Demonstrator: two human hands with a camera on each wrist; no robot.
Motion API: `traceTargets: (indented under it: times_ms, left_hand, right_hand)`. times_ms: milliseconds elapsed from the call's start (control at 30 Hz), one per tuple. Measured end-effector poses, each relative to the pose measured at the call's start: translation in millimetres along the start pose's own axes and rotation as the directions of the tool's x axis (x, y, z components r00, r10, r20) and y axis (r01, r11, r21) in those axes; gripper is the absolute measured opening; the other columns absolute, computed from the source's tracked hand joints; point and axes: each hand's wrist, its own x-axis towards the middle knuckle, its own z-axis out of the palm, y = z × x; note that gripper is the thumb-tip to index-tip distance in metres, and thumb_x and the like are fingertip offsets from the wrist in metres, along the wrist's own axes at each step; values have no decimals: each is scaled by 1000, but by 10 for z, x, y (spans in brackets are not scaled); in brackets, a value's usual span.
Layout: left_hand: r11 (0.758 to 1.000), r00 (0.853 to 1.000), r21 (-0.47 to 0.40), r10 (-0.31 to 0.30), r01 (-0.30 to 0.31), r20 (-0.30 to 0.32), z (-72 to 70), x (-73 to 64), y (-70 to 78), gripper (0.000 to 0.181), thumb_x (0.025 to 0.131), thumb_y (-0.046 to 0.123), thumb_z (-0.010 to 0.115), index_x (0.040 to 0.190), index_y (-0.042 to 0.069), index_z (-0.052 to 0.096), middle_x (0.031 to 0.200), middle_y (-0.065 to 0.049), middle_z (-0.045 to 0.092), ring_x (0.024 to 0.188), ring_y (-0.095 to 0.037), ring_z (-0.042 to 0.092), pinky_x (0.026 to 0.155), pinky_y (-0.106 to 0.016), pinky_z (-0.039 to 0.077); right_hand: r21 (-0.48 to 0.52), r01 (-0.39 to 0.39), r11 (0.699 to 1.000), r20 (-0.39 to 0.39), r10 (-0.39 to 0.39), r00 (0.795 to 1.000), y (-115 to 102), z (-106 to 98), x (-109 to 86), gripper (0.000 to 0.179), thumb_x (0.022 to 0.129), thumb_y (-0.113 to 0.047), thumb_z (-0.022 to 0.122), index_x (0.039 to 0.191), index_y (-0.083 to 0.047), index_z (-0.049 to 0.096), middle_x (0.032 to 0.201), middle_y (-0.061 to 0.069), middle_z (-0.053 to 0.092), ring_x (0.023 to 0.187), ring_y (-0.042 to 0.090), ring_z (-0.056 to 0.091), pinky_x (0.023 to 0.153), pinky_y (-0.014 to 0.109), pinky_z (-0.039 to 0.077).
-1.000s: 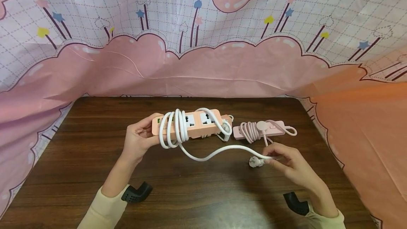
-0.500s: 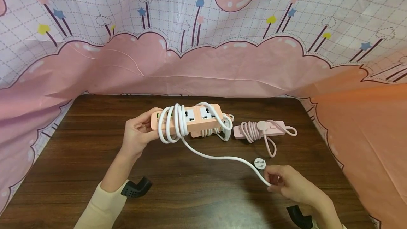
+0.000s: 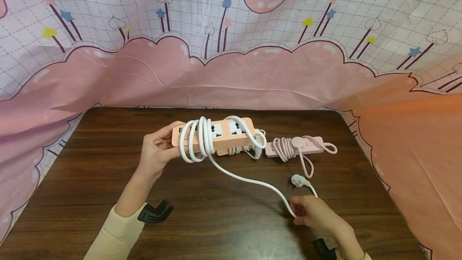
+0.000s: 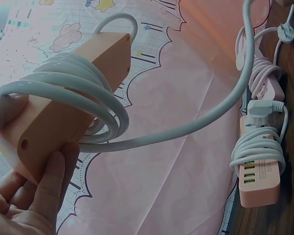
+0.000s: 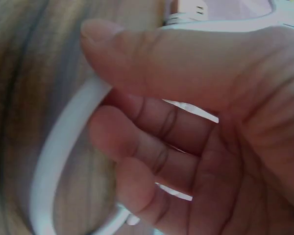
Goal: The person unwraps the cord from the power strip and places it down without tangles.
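My left hand [image 3: 155, 149] grips the left end of a peach power strip [image 3: 221, 141], holding it up over the table. White cord [image 3: 206, 139] is wound several times round the strip's left half, and one loop sits at its right end. In the left wrist view, the thumb and fingers clasp the strip's end [image 4: 44, 137]. From the coils a free length of cord runs down to my right hand [image 3: 315, 212], low over the front right of the table. Thumb and index finger [image 5: 120, 100] pinch the cord there. Beyond that hand is the white plug [image 3: 298, 180].
Behind the held strip, partly hidden in the head view, lies a second peach power strip [image 4: 259, 188] with its cord wound round it. Right of it is a pink power strip [image 3: 313, 144] with coiled pink cord. A patterned cloth [image 3: 231, 79] hangs behind the dark wooden table [image 3: 144, 236].
My right hand has drawn the cord down towards the table's front, then left. The plug now lies beyond that hand with cord trailing to it. My left hand has raised the strip slightly.
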Motion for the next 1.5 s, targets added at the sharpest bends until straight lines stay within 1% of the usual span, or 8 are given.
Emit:
traceTargets:
  times_ms: [233,467,600,800,933,1133,1267,1500]
  left_hand:
    - [999,999,-50,9,-7,35,19,10,15,48,67,-23,67,114,-14,58,102,-12,67,91,-16,61,75,-25,52]
    - [999,999,-48,-21,24,43,51,0,30,49,67,-21,68,115,-11,60,103,-10,67,92,-16,62,76,-25,52]
    - [998,998,-46,-31,33,51,69,-4,41,49,68,-18,71,115,-11,59,103,-10,67,91,-16,62,76,-25,53]
    - [997,996,-72,-10,16,84,90,-6,34,48,69,-18,71,115,-13,58,104,-12,66,93,-17,62,77,-26,52]
    - [997,996,-76,-5,12,94,99,-9,27,47,70,-17,71,115,-11,59,104,-11,67,92,-17,61,77,-26,52]
    - [997,996,-70,-13,20,89,101,-9,20,47,70,-16,72,115,-8,61,104,-9,67,91,-17,61,77,-26,52]
    - [997,996,-72,-16,22,89,97,-17,22,47,70,-14,73,115,-8,61,104,-9,67,92,-17,61,77,-26,52]
    - [996,995,-80,-19,27,100,89,-37,31,47,71,-14,73,115,-9,60,104,-10,67,93,-17,61,77,-26,52]
  right_hand:
    - [39,26,999,5,-26,1000,82,72,75,33,63,2,79,73,-13,50,61,-12,45,57,-2,41,50,19,38]
    - [52,20,998,71,-24,997,-24,-20,219,31,69,-13,82,84,-12,55,69,-6,53,62,5,49,55,21,42]
    - [26,96,995,-19,-95,995,-174,-107,380,39,75,-23,79,103,-4,58,82,-3,60,72,11,57,63,26,48]
    - [78,205,976,-166,-190,968,-479,-96,717,43,85,-22,70,121,-1,55,104,5,63,90,19,61,77,34,50]
    - [82,245,966,-168,-229,959,-652,-13,937,36,87,-19,67,118,-3,59,99,2,64,87,12,59,76,34,50]
    - [82,211,974,-118,-201,973,-780,97,1136,28,89,-19,65,110,0,64,99,6,68,89,10,61,78,30,51]
    - [117,195,974,-97,-184,978,-794,151,1191,17,89,-11,63,103,0,66,87,8,69,75,5,60,67,24,51]
    - [140,153,978,-189,-125,974,-818,117,1213,7,88,-7,62,90,-2,67,74,2,64,64,2,51,58,22,46]
